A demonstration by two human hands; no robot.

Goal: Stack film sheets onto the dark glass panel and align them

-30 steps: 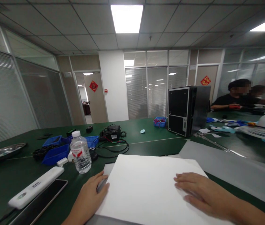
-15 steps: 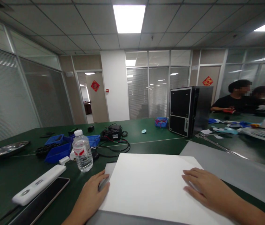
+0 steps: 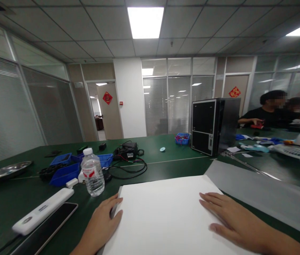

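Observation:
A large white sheet of paper (image 3: 160, 216) lies in front of me. It covers most of a flat thing with a dark, thin edge, whose kind I cannot make out. At the sheet's left edge rests my left hand (image 3: 101, 223), thumb and fingers apart, with the tips touching the edge. My right hand (image 3: 229, 217) lies on the right part of the sheet, its fingers stretched out and the thumb spread. A clear water bottle (image 3: 93, 173) with a white cap stands upright beyond my left hand.
At left lie a phone (image 3: 46, 230), a white elongated device (image 3: 44, 210) and a metal tray (image 3: 5, 171). Blue bins (image 3: 66, 173) and a black adapter with cables (image 3: 126, 150) are farther back. A computer tower (image 3: 215, 125) stands behind grey sheeting (image 3: 261, 191). A person (image 3: 265, 109) sits at far right.
The white sheet has shifted left and turned slightly, now covering the grey surface that showed at its left and near edges. My right hand has moved a little left with its thumb spread wider.

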